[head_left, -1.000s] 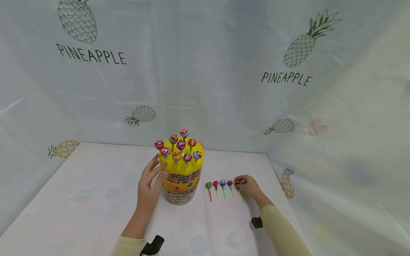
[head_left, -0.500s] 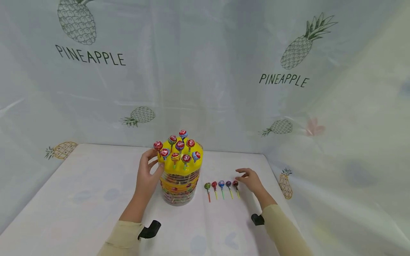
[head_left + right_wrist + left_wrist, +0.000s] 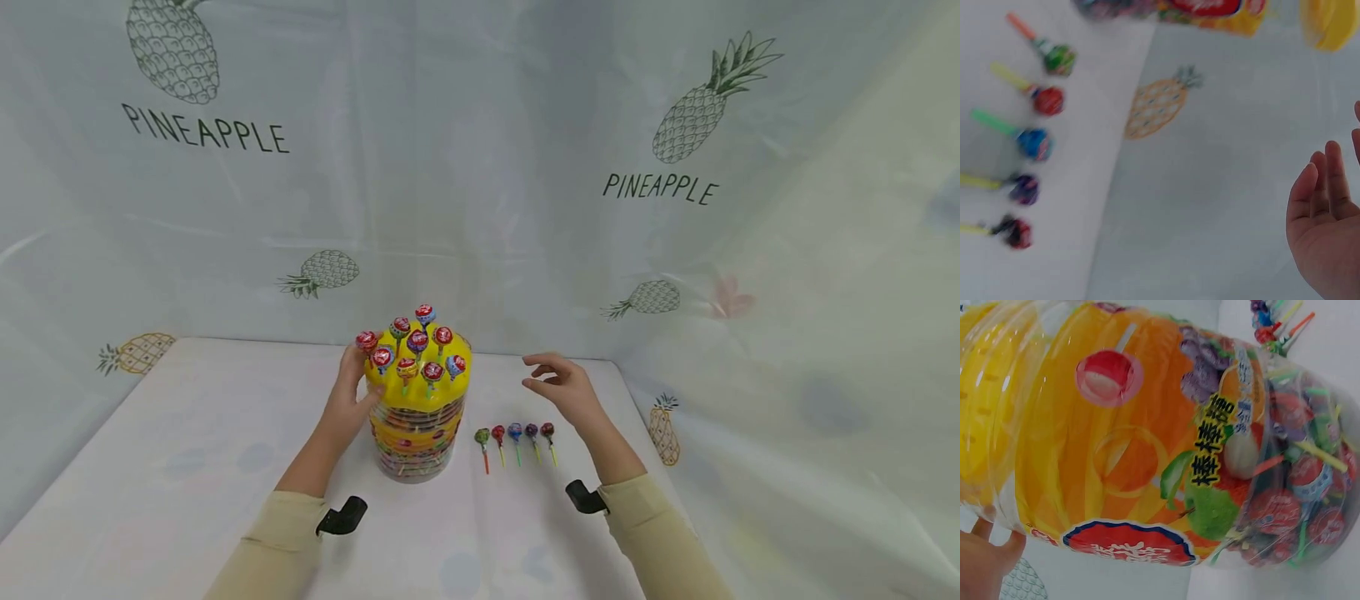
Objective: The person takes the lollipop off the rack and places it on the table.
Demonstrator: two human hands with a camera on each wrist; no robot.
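Observation:
A large clear jar (image 3: 414, 458) of lollipops with a yellow lid (image 3: 420, 390) stands upright on the table. Several wrapped lollipops (image 3: 417, 341) stick up out of the lid. My left hand (image 3: 348, 393) holds the lid's left side, thumb on the near side; its fingers are partly hidden behind. In the left wrist view the jar's orange label (image 3: 1129, 437) fills most of the picture. My right hand (image 3: 564, 388) hangs in the air right of the jar, fingers loosely bent, holding nothing. Below it, several lollipops (image 3: 515, 432) lie in a row, sticks toward me.
The white table (image 3: 225, 433) ends at a back edge against a hanging sheet (image 3: 480, 167) printed with pineapples. More sheet closes off the right side. A black wrist mount (image 3: 342, 516) sits on the left sleeve, another mount (image 3: 585, 497) on the right.
My right hand has left the rightmost lollipop in the row and risen leftward, toward the jar. My left hand has moved from the jar's side to a fuller hold around the lid.

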